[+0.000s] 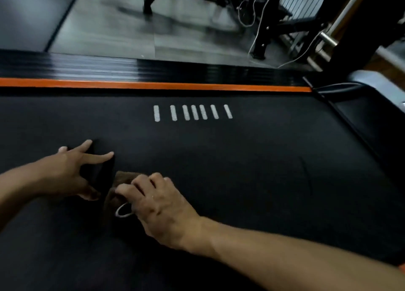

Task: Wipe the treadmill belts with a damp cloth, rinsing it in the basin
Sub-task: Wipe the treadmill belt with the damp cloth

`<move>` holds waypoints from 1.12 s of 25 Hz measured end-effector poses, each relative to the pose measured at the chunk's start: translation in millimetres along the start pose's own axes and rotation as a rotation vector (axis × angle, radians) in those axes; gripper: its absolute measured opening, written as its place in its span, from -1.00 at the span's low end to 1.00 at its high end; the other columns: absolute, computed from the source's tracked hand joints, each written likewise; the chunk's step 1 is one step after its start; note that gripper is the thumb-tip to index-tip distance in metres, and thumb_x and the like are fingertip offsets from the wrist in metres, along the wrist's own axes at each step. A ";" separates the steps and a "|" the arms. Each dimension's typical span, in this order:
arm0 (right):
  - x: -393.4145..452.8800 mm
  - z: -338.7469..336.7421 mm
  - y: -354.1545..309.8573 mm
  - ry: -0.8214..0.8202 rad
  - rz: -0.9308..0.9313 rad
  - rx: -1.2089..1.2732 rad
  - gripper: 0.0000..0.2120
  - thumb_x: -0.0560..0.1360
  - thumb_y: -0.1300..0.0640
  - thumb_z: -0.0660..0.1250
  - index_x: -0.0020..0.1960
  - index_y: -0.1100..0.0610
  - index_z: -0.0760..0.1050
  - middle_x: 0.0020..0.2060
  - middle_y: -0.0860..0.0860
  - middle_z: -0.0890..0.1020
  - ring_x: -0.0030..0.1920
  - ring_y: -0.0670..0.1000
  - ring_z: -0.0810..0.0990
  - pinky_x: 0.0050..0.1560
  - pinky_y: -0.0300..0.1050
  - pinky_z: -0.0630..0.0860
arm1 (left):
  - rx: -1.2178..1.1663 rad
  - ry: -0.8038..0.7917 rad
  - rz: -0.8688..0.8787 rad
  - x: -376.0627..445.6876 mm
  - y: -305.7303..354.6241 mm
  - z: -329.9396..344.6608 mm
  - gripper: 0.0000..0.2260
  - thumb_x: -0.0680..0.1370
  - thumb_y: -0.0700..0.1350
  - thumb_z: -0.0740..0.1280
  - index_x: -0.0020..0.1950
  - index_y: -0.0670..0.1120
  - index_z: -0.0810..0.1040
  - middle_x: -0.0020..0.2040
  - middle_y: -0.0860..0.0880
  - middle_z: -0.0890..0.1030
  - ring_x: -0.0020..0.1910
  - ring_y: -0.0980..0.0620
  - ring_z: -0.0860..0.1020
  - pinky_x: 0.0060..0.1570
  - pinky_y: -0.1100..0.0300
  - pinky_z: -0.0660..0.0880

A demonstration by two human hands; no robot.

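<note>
Head view: we are mid-wipe on the belt (241, 159). Our right hand (160, 205) grips the brown cloth (119, 179) against it; our left hand (72, 170), fingers spread, presses the belt just beside. No basin shows, and we judge most wiping remains.

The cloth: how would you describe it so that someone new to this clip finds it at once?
Start from the wide black treadmill belt edged by an orange stripe. In its lower left both hands meet; the cloth is the dark brown bundle under the right hand, whose fingers curl over it. Its brown nap and a small white loop set it apart from the black belt.
</note>
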State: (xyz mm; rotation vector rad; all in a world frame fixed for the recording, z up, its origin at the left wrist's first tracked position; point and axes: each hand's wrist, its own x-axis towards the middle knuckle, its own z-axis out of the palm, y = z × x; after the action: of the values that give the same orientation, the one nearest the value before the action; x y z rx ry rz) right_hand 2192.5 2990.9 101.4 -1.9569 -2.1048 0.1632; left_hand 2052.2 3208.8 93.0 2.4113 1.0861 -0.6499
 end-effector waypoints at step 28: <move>-207.6 -141.1 346.9 0.016 0.701 -0.222 -0.41 0.49 -0.41 0.05 0.24 -0.09 0.59 0.24 0.01 0.51 0.24 0.10 0.37 0.22 0.04 0.32 | 0.140 0.265 0.241 5.6 413.1 40.8 -0.25 0.48 0.35 0.27 0.57 0.19 0.04 0.42 0.02 0.17 0.38 -0.05 0.24 0.10 0.02 0.50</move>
State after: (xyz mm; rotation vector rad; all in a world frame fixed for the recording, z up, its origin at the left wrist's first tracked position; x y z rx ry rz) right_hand 2575.7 2801.2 123.5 -2.7403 -1.3845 0.0406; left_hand 2364.8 2938.1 130.3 2.7527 0.8479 -0.3428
